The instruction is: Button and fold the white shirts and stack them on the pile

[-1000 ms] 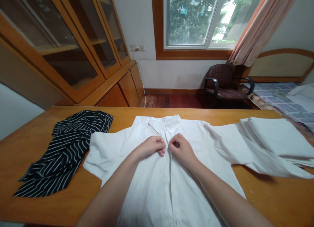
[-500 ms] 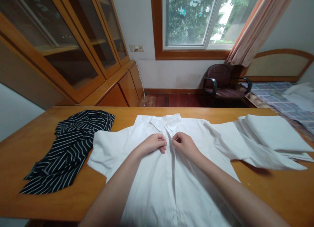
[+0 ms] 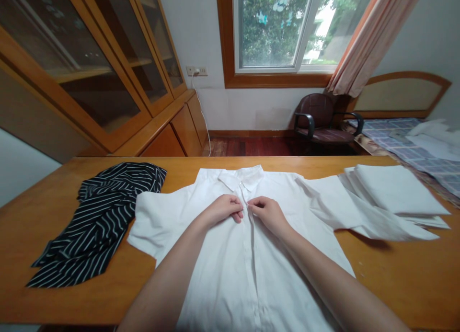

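Note:
A white short-sleeved shirt lies flat, front up, on the wooden table, collar pointing away from me. My left hand and my right hand meet at the button placket just below the collar. Both hands are closed, each pinching an edge of the shirt's front opening. The fingertips almost touch each other. Whatever lies under the fingers is hidden.
A crumpled black-and-white striped garment lies left of the shirt. A stack of folded white cloths sits at the right. Beyond the table are a wooden glass-door cabinet, a dark armchair, a bed and a window.
My hands have drawn closer together at the placket, so the fingertips nearly touch. The view has shifted slightly; the shirt and other cloths lie as before.

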A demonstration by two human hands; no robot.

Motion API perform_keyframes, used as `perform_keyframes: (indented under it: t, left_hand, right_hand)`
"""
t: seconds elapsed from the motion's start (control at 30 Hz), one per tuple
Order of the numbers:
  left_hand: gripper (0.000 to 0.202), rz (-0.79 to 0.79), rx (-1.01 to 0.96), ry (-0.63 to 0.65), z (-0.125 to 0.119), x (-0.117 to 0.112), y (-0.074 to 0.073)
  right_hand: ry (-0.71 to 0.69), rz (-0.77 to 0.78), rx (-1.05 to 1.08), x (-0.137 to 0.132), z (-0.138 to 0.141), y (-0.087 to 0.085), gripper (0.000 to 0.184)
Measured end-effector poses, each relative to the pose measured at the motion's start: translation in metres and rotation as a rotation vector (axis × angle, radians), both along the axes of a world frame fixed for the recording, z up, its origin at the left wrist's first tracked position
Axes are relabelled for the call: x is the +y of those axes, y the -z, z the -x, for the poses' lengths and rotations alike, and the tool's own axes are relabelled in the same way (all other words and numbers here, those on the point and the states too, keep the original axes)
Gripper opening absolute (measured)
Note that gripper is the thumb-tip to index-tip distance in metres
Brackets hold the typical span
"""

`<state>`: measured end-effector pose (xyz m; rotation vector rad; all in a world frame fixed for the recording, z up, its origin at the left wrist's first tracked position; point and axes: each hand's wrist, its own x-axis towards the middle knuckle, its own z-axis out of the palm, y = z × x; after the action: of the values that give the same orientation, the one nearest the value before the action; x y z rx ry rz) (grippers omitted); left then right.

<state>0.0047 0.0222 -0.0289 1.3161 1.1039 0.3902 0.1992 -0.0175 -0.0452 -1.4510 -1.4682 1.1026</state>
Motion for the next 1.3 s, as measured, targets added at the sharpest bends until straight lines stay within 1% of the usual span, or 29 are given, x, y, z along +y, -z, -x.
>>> perform_keyframes:
  t: [0.13, 0.3, 0.4, 0.6, 0.67, 0.77, 0.93, 1.3]
  left_hand:
    - [0.013, 0.005, 0.004, -0.011, -0.001, 0.0, 0.002]
    - [0.012, 0.003, -0.007, -0.015, 0.0, 0.0, 0.005]
    - [0.012, 0.006, -0.008, -0.022, -0.001, 0.0, 0.004]
    - [0.012, -0.03, -0.026, -0.062, -0.005, -0.004, -0.005]
    - [0.011, -0.016, -0.013, -0.062, -0.006, -0.004, -0.004]
    - [0.01, 0.013, 0.006, -0.046, -0.006, -0.002, 0.003]
    - [0.01, -0.001, 0.012, -0.044, -0.007, -0.002, 0.011]
    - [0.012, 0.024, -0.021, -0.037, -0.006, -0.002, 0.004]
  right_hand:
    - [-0.009, 0.034, 0.004, 0.002, -0.002, -0.003, 0.02]
    - [0.002, 0.05, 0.026, 0.003, -0.002, -0.002, 0.021]
    - [-0.001, 0.024, 0.034, 0.002, -0.002, -0.001, 0.019]
    - [-0.009, -0.052, 0.045, 0.002, -0.002, 0.001, 0.013]
    - [-0.001, -0.076, 0.041, 0.002, -0.002, 0.003, 0.012]
    - [0.01, -0.105, 0.034, 0.002, -0.002, 0.005, 0.013]
    - [0.005, -0.121, 0.018, 0.0, -0.002, 0.005, 0.012]
    - [-0.03, -0.157, -0.043, -0.002, 0.0, 0.004, 0.011]
